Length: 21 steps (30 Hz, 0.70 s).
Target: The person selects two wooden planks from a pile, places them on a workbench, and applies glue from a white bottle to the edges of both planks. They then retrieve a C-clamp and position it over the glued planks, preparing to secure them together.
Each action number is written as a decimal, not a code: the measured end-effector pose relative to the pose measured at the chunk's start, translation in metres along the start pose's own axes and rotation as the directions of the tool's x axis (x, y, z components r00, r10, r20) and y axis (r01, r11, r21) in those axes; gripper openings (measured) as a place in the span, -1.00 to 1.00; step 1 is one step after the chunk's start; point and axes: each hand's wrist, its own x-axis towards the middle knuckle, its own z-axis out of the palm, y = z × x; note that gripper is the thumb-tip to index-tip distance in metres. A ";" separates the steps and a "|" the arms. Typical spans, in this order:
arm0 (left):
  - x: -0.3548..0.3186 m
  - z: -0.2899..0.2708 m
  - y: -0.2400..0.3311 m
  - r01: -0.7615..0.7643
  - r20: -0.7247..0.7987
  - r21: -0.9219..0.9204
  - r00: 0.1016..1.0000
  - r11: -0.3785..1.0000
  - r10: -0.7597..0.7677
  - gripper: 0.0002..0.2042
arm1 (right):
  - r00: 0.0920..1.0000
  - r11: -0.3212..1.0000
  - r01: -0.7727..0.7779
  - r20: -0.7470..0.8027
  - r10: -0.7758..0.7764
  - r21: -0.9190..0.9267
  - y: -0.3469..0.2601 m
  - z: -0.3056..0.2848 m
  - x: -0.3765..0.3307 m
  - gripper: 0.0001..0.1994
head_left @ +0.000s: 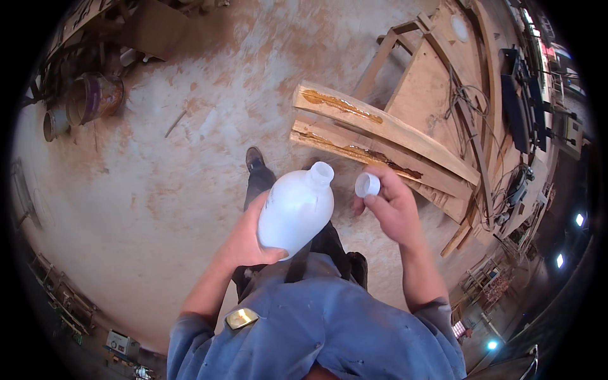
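My left hand (250, 237) is wrapped round the lower part of a white plastic bottle (296, 212). The bottle tilts up and to the right, its mouth uncapped. In my right hand (396, 206) a white screw cap (367, 185) is pinched between thumb and fingers, its hollow side showing, a little apart from the bottle's mouth. Just beyond that hand lie two wooden beams. Shiny amber liquid (342, 104) runs in a streak along the upper beam (405, 130), and the lower beam (380, 158) carries a similar, darker streak.
The beams rest at the edge of a wooden workbench (437, 95) with frame pieces, a coiled cable (468, 104) and a power tool (520, 180). Stained buckets (95, 98) lie at the far left. A thin stick (175, 124) is on the dusty floor.
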 end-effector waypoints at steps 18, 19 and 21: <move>-0.058 0.049 0.015 -0.043 0.035 0.001 0.998 0.999 0.043 0.00 | 0.823 0.665 0.435 0.568 -0.020 -0.607 -0.096 0.003 -0.020 -0.67; -0.061 0.051 0.014 -0.035 0.058 -0.025 0.998 0.999 0.036 0.00 | 0.788 0.598 0.521 0.612 -0.063 -0.609 -0.097 0.001 -0.023 -0.68; -0.062 0.055 0.015 -0.029 0.106 -0.066 0.994 0.997 0.035 0.02 | 0.773 0.575 0.523 0.634 -0.009 -0.629 -0.101 -0.002 -0.030 -0.64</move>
